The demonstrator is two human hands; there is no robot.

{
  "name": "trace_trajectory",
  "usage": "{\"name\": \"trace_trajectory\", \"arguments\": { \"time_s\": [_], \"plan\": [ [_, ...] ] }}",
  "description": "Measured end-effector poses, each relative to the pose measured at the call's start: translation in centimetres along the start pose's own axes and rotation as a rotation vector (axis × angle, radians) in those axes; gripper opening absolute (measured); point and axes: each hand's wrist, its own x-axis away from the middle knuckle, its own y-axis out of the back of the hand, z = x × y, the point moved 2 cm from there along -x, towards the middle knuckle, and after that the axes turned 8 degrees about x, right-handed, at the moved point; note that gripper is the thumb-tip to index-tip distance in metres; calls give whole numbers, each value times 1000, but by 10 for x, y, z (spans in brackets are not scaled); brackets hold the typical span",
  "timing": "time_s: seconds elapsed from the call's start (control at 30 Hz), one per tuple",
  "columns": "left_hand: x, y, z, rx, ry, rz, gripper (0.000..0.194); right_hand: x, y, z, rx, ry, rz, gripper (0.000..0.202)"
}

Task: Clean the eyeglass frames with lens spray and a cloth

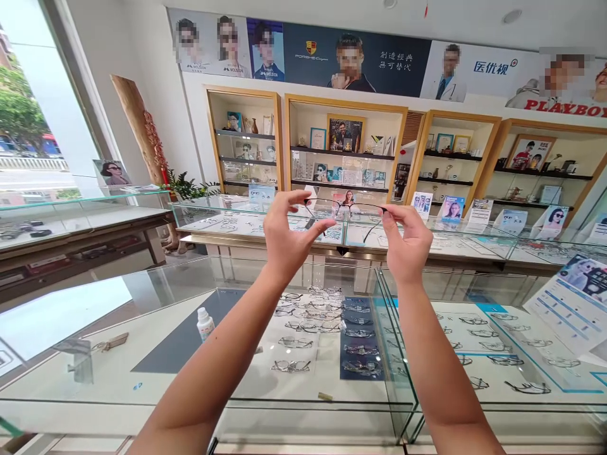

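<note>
A pair of thin dark-rimmed eyeglasses [349, 206] is held up in front of me at arm's length, its temples pointing down toward me. At the frame's left corner are the fingers of my left hand [290, 230]; its thumb reaches out below the left lens, near that temple. My right hand [408, 240] pinches the right corner between thumb and fingers. Beneath my arms is a glass display counter [180, 385] with rows of eyeglasses [291, 366] inside. A small white bottle [205, 324] stands beside my left forearm.
Another glass counter [227, 237] runs across behind my hands, with sign cards [453, 208] on top. Wooden shelves [282, 139] line the back wall. At left are a side counter [80, 221] and a window. A leaflet stand [571, 306] is at right.
</note>
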Motion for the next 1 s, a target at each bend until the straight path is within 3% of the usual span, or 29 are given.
{"name": "trace_trajectory", "arguments": {
  "time_s": [0.13,0.27,0.43,0.67,1.0],
  "plan": [
    [25,-13,22,87,228,-107,62,12,-16,-16,13,-81,-24,17],
    [48,-22,40,97,319,-164,56,26,-28,-32,14,-159,-28,18],
    [65,-25,49,33,251,-202,53,39,-35,-51,20,-192,-23,18],
    [63,-24,48,-159,87,-195,57,51,-39,-70,-2,-251,-13,17],
    [65,-21,48,-200,33,-195,57,58,-38,-64,30,-296,79,29]
  ]
}}
